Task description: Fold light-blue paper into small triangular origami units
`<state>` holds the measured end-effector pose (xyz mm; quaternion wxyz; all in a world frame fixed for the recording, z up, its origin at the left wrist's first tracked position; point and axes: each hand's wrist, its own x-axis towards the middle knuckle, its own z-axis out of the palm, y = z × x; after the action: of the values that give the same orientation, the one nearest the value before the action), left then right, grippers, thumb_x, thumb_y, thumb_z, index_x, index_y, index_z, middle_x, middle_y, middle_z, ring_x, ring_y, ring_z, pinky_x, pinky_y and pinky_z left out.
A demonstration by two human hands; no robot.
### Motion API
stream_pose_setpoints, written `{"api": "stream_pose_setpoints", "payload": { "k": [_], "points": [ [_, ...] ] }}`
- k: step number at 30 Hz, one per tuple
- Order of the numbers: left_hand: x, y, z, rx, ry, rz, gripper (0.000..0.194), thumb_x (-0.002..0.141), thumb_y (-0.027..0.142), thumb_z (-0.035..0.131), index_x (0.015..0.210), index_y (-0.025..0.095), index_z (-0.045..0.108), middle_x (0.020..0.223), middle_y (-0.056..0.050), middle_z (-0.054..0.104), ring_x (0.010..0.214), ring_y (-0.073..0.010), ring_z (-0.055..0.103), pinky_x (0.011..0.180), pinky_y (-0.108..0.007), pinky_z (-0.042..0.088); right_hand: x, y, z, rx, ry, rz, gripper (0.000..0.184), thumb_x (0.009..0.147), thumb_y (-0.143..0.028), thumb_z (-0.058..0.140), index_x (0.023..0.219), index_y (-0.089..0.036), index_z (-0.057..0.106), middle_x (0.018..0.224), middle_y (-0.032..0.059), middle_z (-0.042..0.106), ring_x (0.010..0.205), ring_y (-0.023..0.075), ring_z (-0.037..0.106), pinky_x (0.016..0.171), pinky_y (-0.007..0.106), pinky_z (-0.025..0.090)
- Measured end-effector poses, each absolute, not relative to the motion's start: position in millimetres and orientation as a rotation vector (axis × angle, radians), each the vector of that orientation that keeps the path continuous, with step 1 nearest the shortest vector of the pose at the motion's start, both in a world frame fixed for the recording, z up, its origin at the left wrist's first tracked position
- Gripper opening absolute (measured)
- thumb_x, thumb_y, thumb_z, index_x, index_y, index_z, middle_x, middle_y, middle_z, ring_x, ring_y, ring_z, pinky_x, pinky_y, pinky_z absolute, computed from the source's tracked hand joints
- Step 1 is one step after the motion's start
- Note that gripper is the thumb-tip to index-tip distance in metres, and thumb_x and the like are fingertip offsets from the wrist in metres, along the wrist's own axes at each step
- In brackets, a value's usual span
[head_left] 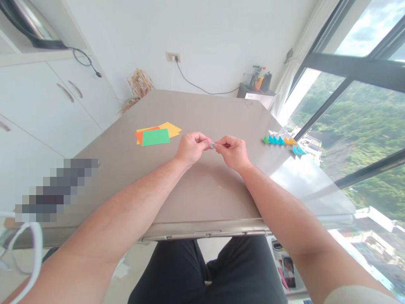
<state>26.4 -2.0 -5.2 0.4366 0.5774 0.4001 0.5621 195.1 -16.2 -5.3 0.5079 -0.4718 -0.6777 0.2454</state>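
Observation:
Between my fingertips, above the middle of the table, is a small piece of light blue folded paper (212,145), mostly covered by the fingers. My left hand (191,147) pinches its left side. From the right, my right hand (233,150) pinches the other side with thumb and forefinger. Left of my hands lie loose paper sheets: a green sheet (156,137) on top, with an orange sheet (138,138) and a yellow sheet (172,129) partly under it. At the table's right side stands a row of small folded paper boats (276,140) in green, blue and orange.
The grey-brown table (202,198) has its near edge just above my lap. A window (335,105) borders it on the right. A blurred-out dark object (60,190) lies at the left edge. Beyond the far right corner, bottles (260,79) stand on a small cabinet.

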Motion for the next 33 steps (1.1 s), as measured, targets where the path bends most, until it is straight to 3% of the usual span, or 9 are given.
{"api": "stream_pose_setpoints", "payload": {
  "k": [4, 9, 14, 18, 24, 33],
  "points": [
    [25.6, -3.7, -4.9, 1.518, 0.990, 1.361, 0.021, 0.073, 0.035, 0.081, 0.078, 0.016, 0.073, 0.074, -0.005, 0.075, 0.073, -0.0181, 0.071, 0.071, -0.032, 0.058, 196.9, -14.8, -6.3, -1.180, -1.564, 0.705, 0.024, 0.078, -0.042, 0.073, 0.071, -0.019, 0.070, 0.061, 0.0004, 0.068, 0.058, 0.0142, 0.058, 0.058, 0.027, 0.044],
    [23.5, -2.7, -3.1, 1.394, 1.038, 1.290, 0.018, 0.069, 0.027, 0.082, 0.072, 0.015, 0.068, 0.065, -0.003, 0.069, 0.061, -0.0186, 0.070, 0.065, -0.034, 0.058, 195.7, -11.5, -10.0, -1.179, -1.582, 0.850, 0.027, 0.079, -0.044, 0.071, 0.071, -0.019, 0.069, 0.060, 0.0011, 0.067, 0.056, 0.0144, 0.059, 0.055, 0.027, 0.045],
    [22.5, 0.9, -4.5, 1.250, 1.013, 1.239, 0.025, 0.068, 0.029, 0.083, 0.085, 0.015, 0.072, 0.075, -0.006, 0.074, 0.066, -0.0200, 0.072, 0.067, -0.036, 0.058, 194.1, -8.9, -14.6, -1.145, -1.614, 0.655, 0.021, 0.078, -0.032, 0.070, 0.094, -0.022, 0.078, 0.076, 0.0012, 0.073, 0.069, 0.0164, 0.066, 0.066, 0.031, 0.051],
    [22.1, 2.1, -7.1, 1.239, 0.966, 1.267, 0.032, 0.066, 0.029, 0.085, 0.093, 0.015, 0.076, 0.080, -0.006, 0.075, 0.068, -0.0179, 0.070, 0.072, -0.038, 0.059, 194.9, -8.0, -15.5, -1.111, -1.619, 0.603, 0.013, 0.077, -0.029, 0.069, 0.086, -0.022, 0.077, 0.078, 0.0013, 0.074, 0.074, 0.0171, 0.067, 0.074, 0.033, 0.053],
    [21.0, 2.2, -10.2, 1.267, 0.942, 1.286, 0.040, 0.066, 0.028, 0.085, 0.104, 0.015, 0.077, 0.088, -0.007, 0.077, 0.072, -0.0178, 0.070, 0.077, -0.039, 0.059, 197.0, -8.5, -15.2, -1.118, -1.620, 0.629, 0.014, 0.077, -0.031, 0.070, 0.086, -0.022, 0.076, 0.078, 0.0017, 0.075, 0.073, 0.0178, 0.068, 0.073, 0.034, 0.054],
    [24.0, 3.3, -16.1, 1.516, 1.050, 1.346, 0.011, 0.072, 0.022, 0.075, 0.083, 0.018, 0.076, 0.078, -0.003, 0.075, 0.069, -0.0159, 0.068, 0.074, -0.034, 0.057, 193.3, -14.7, -5.6, -1.103, -1.555, 0.926, 0.016, 0.071, -0.033, 0.074, 0.075, -0.020, 0.066, 0.068, -0.0005, 0.069, 0.060, 0.0134, 0.063, 0.058, 0.028, 0.050]
  ]
}}
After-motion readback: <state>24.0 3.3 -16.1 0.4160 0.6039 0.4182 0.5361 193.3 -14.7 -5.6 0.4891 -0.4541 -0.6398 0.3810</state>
